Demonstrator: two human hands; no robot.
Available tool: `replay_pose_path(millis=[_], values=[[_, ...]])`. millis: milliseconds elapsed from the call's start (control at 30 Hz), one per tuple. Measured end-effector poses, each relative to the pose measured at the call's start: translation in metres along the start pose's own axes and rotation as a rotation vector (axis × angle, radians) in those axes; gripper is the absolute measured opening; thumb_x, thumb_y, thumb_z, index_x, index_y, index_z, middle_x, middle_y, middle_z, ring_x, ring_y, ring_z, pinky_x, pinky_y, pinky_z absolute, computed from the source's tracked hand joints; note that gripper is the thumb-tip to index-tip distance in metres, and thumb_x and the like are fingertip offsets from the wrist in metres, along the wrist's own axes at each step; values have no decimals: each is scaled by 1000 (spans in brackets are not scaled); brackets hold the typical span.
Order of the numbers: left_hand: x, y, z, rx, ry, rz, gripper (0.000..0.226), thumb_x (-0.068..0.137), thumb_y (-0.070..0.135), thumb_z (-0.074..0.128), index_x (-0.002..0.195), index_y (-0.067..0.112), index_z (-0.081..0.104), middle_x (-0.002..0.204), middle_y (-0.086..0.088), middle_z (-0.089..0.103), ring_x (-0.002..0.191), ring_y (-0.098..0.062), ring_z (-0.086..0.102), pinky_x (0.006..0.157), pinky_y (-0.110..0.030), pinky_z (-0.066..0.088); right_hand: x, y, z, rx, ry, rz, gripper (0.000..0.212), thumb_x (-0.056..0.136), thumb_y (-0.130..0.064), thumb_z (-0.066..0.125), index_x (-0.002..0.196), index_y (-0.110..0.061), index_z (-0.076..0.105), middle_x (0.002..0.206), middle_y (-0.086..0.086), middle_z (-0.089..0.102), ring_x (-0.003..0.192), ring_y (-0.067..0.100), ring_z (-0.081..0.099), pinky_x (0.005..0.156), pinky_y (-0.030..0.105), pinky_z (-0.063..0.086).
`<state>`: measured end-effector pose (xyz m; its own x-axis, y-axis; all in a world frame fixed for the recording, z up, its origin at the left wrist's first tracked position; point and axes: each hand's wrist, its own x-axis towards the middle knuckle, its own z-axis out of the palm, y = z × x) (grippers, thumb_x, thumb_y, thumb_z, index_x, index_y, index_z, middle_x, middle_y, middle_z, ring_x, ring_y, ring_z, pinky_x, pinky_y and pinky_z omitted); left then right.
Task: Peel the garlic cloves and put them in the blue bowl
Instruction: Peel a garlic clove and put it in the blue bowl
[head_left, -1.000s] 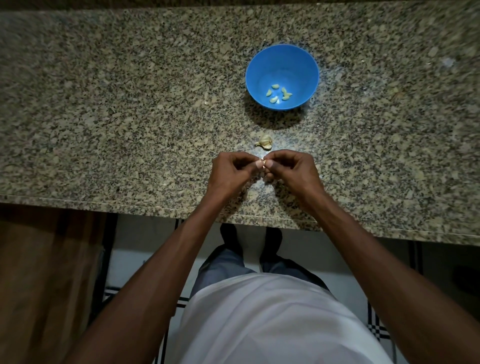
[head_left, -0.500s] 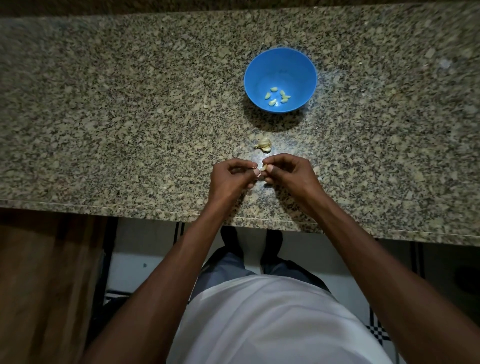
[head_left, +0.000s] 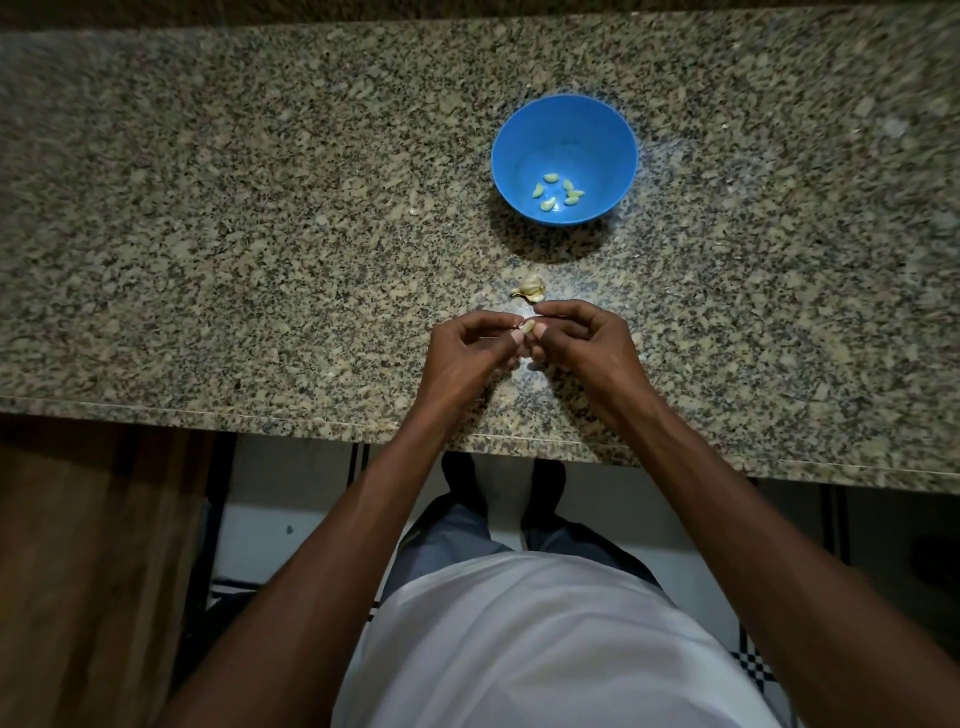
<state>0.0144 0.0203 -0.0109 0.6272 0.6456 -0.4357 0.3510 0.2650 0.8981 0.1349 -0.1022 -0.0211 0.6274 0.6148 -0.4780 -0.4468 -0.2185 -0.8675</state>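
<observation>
Both hands shifted slightly nearer table edge; left hand (head_left: 467, 353) and right hand (head_left: 582, 343) fingers pinch one garlic clove (head_left: 528, 326). Five peeled cloves (head_left: 557, 191) in blue bowl (head_left: 519, 135). One garlic piece (head_left: 531, 287) on table (head_left: 260, 208).

**Two hands working a garlic clove over a granite counter**

Seen from above, the left hand (head_left: 467, 353) and right hand (head_left: 582, 343) meet fingertip to fingertip, pinching a small pale garlic clove (head_left: 528, 326) between them. Just beyond lies a piece of garlic (head_left: 531, 288) on the speckled counter (head_left: 234, 234). Farther back sits a blue bowl (head_left: 613, 135) holding several peeled cloves (head_left: 558, 193).
</observation>
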Motion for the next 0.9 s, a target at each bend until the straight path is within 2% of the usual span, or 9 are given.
replay_pose_path(millis=[200,333,433,567,633,733,767,833,900], values=[[2,0,3,79,78,67,18,87,9,83,104,6,77,95,-8,78,86,-12,75,74,-22,59,-4,3,2,-80,-14,-33,16,94,-12,78,108,-5,79,98,14,80,84,22,75,83,38,63],[4,0,3,181,97,110,14,86,17,86,97,12,79,92,2,79,87,-11,75,78,-28,63,-4,-1,2,-105,-43,-41,22,93,-23,81,108,-7,79,100,10,80,90,27,77,82,38,65],[6,-1,2,252,104,130,16,83,23,88,94,15,79,89,5,78,81,-11,74,74,-28,64,-3,-2,2,-80,-37,-25,19,96,-21,78,107,-6,79,99,16,79,82,26,73,79,40,64],[10,-5,-2,357,187,181,24,84,37,86,90,15,79,97,4,74,88,-7,69,73,-15,55,1,-3,-3,28,-4,73,20,96,-17,76,111,-3,78,103,26,76,82,26,66,79,40,59],[11,-6,-5,425,198,208,23,90,36,80,96,14,80,103,3,71,95,-4,66,78,-16,55,3,-3,-5,76,3,121,21,96,-16,76,112,-3,77,103,24,77,86,28,67,88,44,58],[11,-4,-8,473,171,203,27,95,25,76,121,19,77,108,7,74,94,0,68,82,-24,61,4,-2,-6,106,-10,150,24,96,-15,76,115,-2,75,104,19,79,96,31,74,94,44,59],[11,-4,-9,492,188,182,25,94,27,77,118,21,78,104,7,77,90,-1,70,80,-28,63,4,-3,-7,118,-21,153,25,96,-14,76,116,0,74,105,18,79,101,31,76,95,44,59],[10,-2,-9,506,234,153,16,88,39,82,91,23,81,80,10,78,70,-2,73,67,-34,65,4,-4,-8,148,-52,154,28,96,-12,75,119,3,72,108,18,79,106,31,76,96,44,61],[8,0,-8,524,265,155,29,83,49,85,73,23,76,61,9,72,54,-5,70,57,-34,62,3,-5,-8,176,-79,152,29,96,-9,74,120,7,70,110,19,78,105,30,77,93,41,62]])
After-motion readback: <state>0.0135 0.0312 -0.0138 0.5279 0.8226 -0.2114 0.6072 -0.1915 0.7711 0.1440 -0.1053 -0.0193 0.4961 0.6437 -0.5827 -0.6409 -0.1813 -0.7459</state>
